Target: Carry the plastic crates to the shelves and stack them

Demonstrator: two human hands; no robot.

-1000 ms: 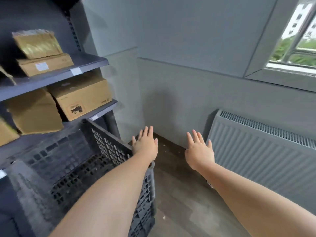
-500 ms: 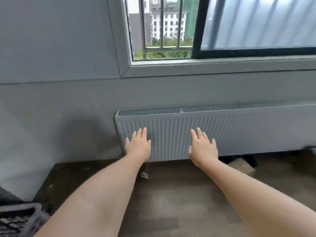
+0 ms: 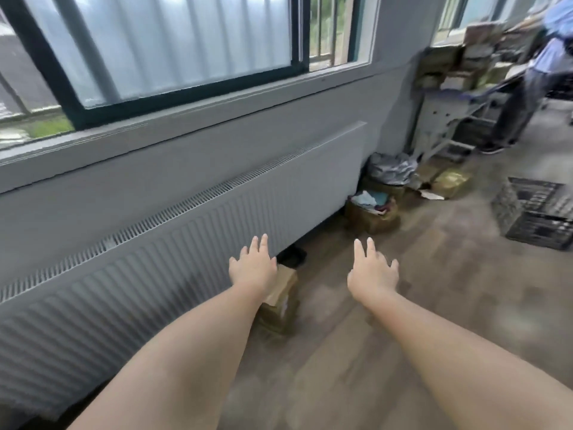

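Observation:
A dark plastic crate [image 3: 535, 217] with perforated walls stands on the wooden floor at the far right, well away from both hands. My left hand [image 3: 252, 268] is held out in front of me, fingers apart and holding nothing. My right hand [image 3: 372, 273] is stretched out beside it, also spread and empty. Both hands hover over the floor near the radiator. The shelves and the crate seen earlier are out of view.
A long white radiator [image 3: 186, 231] runs under the window on the left. A small cardboard box [image 3: 279, 302] lies below my left hand. More boxes [image 3: 372, 212] and bags sit by the wall. A person [image 3: 527, 79] stands at a cluttered rack at the top right.
My view has swung to the right, from the shelf and crate past the radiator to the room. Both hands stay outstretched and empty. A second crate has come into view at the right.

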